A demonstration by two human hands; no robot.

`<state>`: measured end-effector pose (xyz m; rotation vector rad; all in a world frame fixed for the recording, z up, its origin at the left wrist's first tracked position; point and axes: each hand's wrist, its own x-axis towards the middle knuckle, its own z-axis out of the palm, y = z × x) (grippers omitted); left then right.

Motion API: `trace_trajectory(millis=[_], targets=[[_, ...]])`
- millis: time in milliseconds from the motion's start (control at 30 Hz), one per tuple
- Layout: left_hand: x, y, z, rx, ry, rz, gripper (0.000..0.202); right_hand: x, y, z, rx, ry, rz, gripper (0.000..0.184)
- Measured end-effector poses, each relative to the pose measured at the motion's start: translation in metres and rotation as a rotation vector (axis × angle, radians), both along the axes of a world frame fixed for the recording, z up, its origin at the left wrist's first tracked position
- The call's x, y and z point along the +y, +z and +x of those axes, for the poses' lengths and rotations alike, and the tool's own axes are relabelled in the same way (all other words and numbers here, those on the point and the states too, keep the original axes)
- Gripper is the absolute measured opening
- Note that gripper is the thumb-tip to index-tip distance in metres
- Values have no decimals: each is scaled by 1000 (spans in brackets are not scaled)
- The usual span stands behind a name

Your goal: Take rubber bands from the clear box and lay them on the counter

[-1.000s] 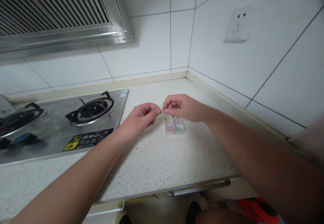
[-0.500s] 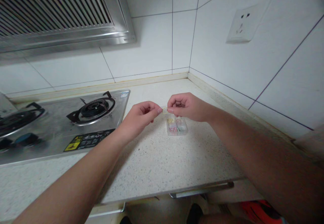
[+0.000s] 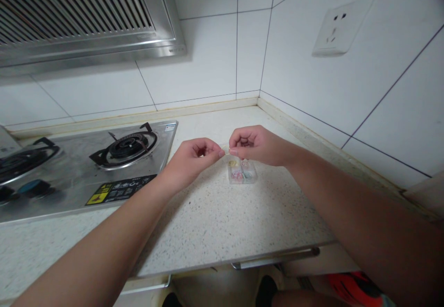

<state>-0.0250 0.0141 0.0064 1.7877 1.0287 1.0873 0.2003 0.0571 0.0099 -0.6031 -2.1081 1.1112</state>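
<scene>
My left hand [image 3: 193,157] and my right hand [image 3: 252,144] are both pinched, fingertips almost meeting above the speckled counter [image 3: 222,214]. Between the two pinches is a tiny pale item [image 3: 225,150], too small to name. Just below my right hand sits a small clear plastic box [image 3: 242,174] holding several little coloured rings or clips. Neither hand touches the box.
A steel gas hob [image 3: 86,168] with two burners lies to the left, a range hood [image 3: 86,20] above it. Tiled walls meet in a corner behind the hands, with a wall socket [image 3: 335,32] on the right. A drawer handle [image 3: 277,257] runs under the counter's front edge.
The hands stay pinched together with a slightly wider gap between the fingertips. The view has shifted a little; the box has not moved.
</scene>
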Motion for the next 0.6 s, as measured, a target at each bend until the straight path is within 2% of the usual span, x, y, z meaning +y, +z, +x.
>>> trace_trajectory(millis=[600], targets=[[0, -3, 0, 10, -79, 11, 19, -1, 0, 2, -21, 13, -8, 20]])
